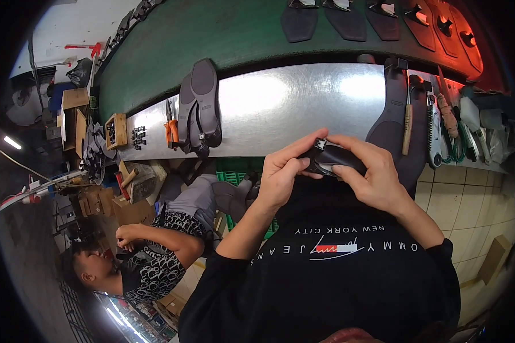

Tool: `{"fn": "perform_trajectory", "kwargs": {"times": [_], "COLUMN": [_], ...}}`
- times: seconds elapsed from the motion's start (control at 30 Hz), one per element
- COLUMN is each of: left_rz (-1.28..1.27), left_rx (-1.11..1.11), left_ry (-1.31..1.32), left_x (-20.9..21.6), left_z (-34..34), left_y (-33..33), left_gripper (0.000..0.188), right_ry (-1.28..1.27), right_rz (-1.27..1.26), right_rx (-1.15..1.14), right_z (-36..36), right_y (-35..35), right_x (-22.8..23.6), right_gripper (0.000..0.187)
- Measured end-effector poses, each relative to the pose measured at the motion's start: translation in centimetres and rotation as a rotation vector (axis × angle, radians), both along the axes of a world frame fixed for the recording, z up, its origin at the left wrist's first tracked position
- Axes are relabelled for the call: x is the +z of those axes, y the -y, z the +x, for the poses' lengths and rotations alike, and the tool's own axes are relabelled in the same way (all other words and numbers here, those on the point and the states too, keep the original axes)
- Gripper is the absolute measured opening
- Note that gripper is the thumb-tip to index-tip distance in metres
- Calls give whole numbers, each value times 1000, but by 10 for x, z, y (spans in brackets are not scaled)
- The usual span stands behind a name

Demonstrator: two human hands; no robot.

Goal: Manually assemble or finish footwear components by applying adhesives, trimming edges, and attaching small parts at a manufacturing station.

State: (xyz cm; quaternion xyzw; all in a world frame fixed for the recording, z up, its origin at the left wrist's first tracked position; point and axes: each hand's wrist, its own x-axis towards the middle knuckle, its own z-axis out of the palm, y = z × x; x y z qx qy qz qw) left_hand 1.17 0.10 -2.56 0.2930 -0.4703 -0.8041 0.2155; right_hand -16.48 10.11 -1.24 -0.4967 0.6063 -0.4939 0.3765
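Note:
In front of my chest I hold a dark shoe strap (346,158) with a small silver, buckle-like fitting (321,144) on it. My left hand (285,171) pinches the strap's end beside the fitting between thumb and fingers. Wrapped over the other side is my right hand (373,171), its thumb pressing on the strap's underside near a pale patch. Part of the strap is hidden by my fingers. Both hands are just off the near edge of the shiny metal bench (303,108).
Dark sandal soles (203,80) and orange-handled pliers (171,128) lie on the bench's left, near a wooden box (116,130) and small black pieces (138,137). A wooden-handled tool (407,123) and a cutter (435,137) lie right. Soles line the green surface (212,34). A co-worker (166,246) is at left.

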Motion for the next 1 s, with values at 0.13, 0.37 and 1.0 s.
{"fn": "perform_trajectory", "kwargs": {"times": [0.13,0.37,1.0], "left_rz": [15,6,10], "left_rx": [43,47,-21], "left_ry": [22,47,165], "left_x": [-2,2,3], "left_z": [1,-2,-11], "left_y": [-5,-12,2], "left_gripper": [47,48,44], "right_ry": [-53,-184,-118], "right_rz": [-68,-85,-16], "right_rx": [31,45,250], "right_z": [-1,1,-14], "right_y": [-1,-1,-4], "right_x": [-7,-2,-9], "right_gripper": [27,13,27]}}
